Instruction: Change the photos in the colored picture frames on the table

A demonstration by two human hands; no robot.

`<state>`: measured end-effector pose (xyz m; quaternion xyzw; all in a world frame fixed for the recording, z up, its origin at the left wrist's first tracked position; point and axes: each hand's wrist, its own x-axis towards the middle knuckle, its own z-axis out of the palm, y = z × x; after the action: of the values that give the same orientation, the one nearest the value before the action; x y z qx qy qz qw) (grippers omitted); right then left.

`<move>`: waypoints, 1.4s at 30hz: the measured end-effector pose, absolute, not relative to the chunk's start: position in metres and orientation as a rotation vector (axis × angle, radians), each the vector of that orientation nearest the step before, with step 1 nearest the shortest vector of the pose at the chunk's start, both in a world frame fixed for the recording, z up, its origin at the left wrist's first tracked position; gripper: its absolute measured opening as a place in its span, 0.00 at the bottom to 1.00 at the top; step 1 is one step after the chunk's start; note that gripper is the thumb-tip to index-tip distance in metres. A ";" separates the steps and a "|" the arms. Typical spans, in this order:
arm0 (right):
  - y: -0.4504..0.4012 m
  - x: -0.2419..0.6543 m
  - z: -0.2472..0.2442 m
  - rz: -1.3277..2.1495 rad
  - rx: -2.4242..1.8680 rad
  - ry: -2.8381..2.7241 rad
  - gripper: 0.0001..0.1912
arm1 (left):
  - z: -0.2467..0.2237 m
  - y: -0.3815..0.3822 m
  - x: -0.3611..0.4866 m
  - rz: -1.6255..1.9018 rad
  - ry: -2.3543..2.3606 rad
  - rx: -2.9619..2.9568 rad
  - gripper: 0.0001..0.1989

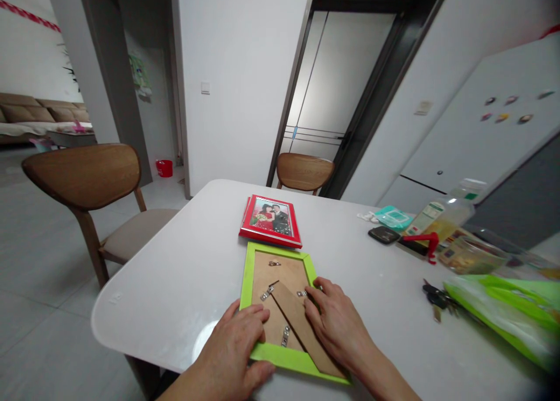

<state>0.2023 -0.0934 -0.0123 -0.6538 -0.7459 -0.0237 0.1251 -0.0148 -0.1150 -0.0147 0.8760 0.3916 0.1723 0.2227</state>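
A lime-green picture frame [250,278] lies face down on the white table, its brown backing board [284,267] showing. A brown stand leg [301,331] sits slantwise across the back, and small metal clips [286,336] are fixed around the board. My left hand [236,345] is closed around the frame's lower left corner, thumb at the bottom edge and fingers over the side. On the right side, my right hand [335,316] has its fingers bent over the rim, fingertips by a metal clip [301,294]. Just beyond lies a red picture frame [271,238] with a photo of two people.
The white table [166,296] has a rounded left corner. To the right are a black wallet-like item [384,235], keys [437,299], a green plastic bag [503,313], a clear bottle [450,211] and a plastic tub [466,254]. Wooden chairs [87,176] stand around.
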 end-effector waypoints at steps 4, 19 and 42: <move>-0.098 0.201 -0.012 0.045 -1.875 -2.185 0.17 | -0.010 -0.115 -0.013 0.420 1.090 2.395 0.14; -0.095 0.143 -0.004 0.120 -1.605 -2.288 0.15 | -0.014 -0.115 -0.018 0.528 1.057 2.342 0.19; -0.090 0.138 0.000 0.334 -1.377 -2.373 0.15 | -0.020 -0.113 -0.019 0.614 0.983 2.344 0.13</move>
<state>0.1376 -0.0897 0.0004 -0.4893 -0.8433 0.1187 0.1879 -0.0195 -0.1127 -0.0203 0.8654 0.3631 0.2268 0.2603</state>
